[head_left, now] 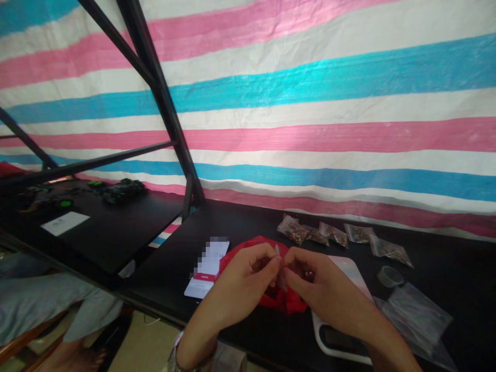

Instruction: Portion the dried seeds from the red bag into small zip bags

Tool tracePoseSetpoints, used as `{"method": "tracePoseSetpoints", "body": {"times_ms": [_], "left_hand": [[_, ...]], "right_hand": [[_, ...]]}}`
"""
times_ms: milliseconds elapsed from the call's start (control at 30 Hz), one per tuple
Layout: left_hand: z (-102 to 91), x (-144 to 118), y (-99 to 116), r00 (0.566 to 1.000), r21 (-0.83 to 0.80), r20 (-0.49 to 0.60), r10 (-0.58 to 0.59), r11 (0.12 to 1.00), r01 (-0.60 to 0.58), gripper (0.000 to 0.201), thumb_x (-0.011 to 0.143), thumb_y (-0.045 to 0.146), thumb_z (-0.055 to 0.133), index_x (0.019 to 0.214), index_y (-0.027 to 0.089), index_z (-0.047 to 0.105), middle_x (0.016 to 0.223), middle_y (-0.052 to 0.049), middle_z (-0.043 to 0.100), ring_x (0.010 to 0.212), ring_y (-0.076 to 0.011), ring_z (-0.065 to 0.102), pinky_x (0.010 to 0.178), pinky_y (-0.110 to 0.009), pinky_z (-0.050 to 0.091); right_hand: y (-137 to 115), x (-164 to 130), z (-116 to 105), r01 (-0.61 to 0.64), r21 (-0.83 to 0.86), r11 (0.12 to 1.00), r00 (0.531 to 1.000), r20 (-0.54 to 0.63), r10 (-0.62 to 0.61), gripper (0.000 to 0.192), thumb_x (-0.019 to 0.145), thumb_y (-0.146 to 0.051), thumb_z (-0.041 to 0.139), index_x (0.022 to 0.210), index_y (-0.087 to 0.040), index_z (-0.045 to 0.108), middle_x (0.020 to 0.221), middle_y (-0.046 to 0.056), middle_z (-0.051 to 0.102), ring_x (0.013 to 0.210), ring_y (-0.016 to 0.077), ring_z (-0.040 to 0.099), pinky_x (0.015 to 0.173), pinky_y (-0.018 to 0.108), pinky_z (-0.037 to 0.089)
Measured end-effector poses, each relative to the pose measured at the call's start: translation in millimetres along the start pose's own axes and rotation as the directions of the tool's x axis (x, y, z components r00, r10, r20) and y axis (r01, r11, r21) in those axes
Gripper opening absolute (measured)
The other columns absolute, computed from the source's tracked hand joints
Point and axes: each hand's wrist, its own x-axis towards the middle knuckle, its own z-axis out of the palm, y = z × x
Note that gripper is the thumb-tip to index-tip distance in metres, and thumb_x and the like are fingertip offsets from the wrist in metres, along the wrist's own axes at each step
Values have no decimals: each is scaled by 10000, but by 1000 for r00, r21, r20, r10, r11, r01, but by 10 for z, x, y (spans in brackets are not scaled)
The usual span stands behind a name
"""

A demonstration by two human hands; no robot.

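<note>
My left hand [248, 274] and my right hand [315, 284] meet over a red plastic bag [248, 248] on the black table [240, 219]. Between the fingertips of both hands is a small clear plastic pouch [279, 266], pinched at its top edge. The pouch's contents are hidden by my fingers. Under my right wrist lies a white scale [344, 315].
Several small filled clear pouches [333, 233] lie in a row behind my hands. A tape roll [389, 276] and a stack of empty clear bags [420, 310] sit at right. A white card [207, 268] lies at left. A black frame [166, 103] and another person's lap are at left.
</note>
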Motion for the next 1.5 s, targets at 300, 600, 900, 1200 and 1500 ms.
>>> {"method": "tracePoseSetpoints", "body": {"times_ms": [300,600,900,1200,1500], "left_hand": [[9,-61,16,992,142,-120,29,990,-12,285,997,363,567,754,234,497,730,47,479,678,-147,416,604,-278,315],[-52,-109,129,962,84,-268,52,996,-30,304,935,406,623,720,235,492,721,30,521,683,-147,480,619,-260,383],[-271,-149,167,977,-4,-201,71,997,-74,284,901,361,672,690,228,537,685,27,579,615,-135,494,589,-250,392],[-503,-132,-238,964,646,-252,85,756,102,178,985,348,579,928,231,701,995,-76,686,1015,-302,607,928,-425,472],[-473,-212,-454,953,627,-301,21,758,181,473,935,257,619,1406,274,663,1276,-137,668,1178,-337,696,1042,-458,540]], "right_hand": [[59,105,203,6,-347,938,942,-313,-122,210,817,-224,540,652,-243,410,603,-36,483,579,142,409,572,310,208],[70,136,-6,87,-158,984,926,-352,-139,315,987,-467,498,761,-251,539,703,-6,568,645,165,522,596,291,396],[243,279,111,-109,401,909,993,2,118,590,875,-689,700,1232,-229,605,837,-1,710,597,156,637,518,274,499],[441,331,58,11,-138,990,944,-324,-56,210,914,-341,685,1089,-238,734,1024,63,794,947,255,744,895,413,567],[296,306,202,116,-361,925,940,-261,-219,214,915,-128,663,1070,-229,770,1124,85,777,1077,256,733,1016,392,549]]}}
